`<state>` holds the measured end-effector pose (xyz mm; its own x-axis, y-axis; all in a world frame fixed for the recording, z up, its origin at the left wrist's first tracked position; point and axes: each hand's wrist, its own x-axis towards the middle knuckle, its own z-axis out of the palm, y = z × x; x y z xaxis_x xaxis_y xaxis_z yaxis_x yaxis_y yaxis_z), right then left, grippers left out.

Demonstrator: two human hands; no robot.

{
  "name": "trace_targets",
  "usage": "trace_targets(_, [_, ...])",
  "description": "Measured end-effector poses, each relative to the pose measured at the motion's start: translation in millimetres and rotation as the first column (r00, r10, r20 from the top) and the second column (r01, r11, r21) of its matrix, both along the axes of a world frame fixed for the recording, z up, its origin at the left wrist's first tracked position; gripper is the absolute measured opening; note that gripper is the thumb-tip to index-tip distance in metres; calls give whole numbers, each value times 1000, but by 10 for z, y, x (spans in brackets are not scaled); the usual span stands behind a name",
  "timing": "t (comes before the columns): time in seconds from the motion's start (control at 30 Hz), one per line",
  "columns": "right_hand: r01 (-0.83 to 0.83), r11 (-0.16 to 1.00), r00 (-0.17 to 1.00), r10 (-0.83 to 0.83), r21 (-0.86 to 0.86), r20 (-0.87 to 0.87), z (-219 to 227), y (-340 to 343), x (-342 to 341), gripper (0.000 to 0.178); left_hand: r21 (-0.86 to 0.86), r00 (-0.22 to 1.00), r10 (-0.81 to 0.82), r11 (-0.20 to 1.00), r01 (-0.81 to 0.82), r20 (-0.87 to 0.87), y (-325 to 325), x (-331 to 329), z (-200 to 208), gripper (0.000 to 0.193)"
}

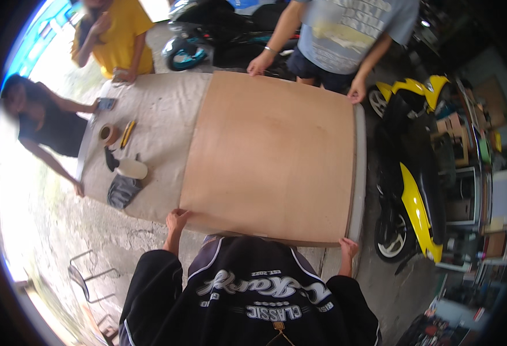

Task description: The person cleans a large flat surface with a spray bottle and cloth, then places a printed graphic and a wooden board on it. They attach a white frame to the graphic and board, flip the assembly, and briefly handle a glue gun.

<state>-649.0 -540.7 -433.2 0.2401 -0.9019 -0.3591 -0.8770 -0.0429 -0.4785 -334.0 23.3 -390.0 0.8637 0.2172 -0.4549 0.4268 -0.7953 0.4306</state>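
A large brown plywood sheet (pixel 271 161) lies over the right part of a cloth-covered table (pixel 167 115). My left hand (pixel 177 219) is closed on the sheet's near left corner. At the near right corner, my right hand (pixel 348 247) pinches the edge. Across the table, a person in a light blue shirt has one hand (pixel 259 63) at the far edge and the other (pixel 357 91) at the far right corner. Left of the sheet sit a white spray bottle (pixel 131 168) with a black head, a dark grey cloth (pixel 124 191), a tape roll (pixel 108 135) and a yellow utility knife (pixel 128 134).
A person in a yellow shirt (pixel 115 34) stands at the far left corner. Another in a dark top (pixel 57 124) leans on the left edge, holding a phone (pixel 106 104). A yellow and black scooter (pixel 417 196) is parked right of the table; a dark motorcycle (pixel 224 40) stands behind it.
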Motion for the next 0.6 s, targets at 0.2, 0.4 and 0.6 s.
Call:
trace_targets(0.2, [21, 999, 997, -19, -32, 75, 130, 98, 120, 25, -8, 993, 114, 993, -114, 14, -1, 41, -23, 49])
trace_targets(0.4, [3, 1000, 991, 1, -30, 135, 65, 84, 13, 28, 76, 987, 104, 993, -95, -121, 3, 209, -96, 60])
trace_targets(0.6, [-18, 998, 995, 23, -52, 98, 175, 80, 51, 25, 152, 988, 147, 979, -138, -50, -44, 181, -59, 63])
